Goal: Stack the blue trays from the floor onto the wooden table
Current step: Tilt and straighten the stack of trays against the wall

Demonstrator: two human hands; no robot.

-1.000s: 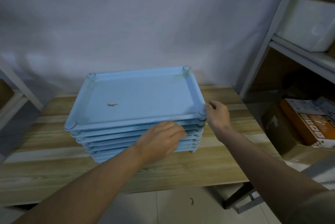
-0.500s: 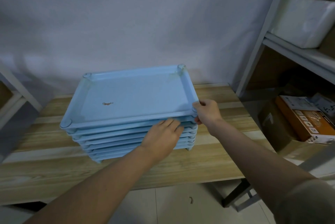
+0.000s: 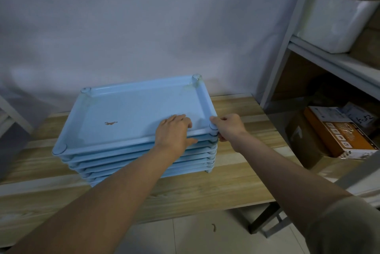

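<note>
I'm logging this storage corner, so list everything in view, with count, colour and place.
blue trays: a stack, exact count unclear, light blue, on the wooden table; a brown smear on the top one
wooden table: one, light wood, against the wall
shelving unit: one, grey, at right
foam box: one, white, on the shelf
cardboard box: one, orange and white, below the shelf
left hand: on the top tray's near rim
right hand: gripping the stack's near right corner

Dim, bluish light (edges bowed), soft focus.
</note>
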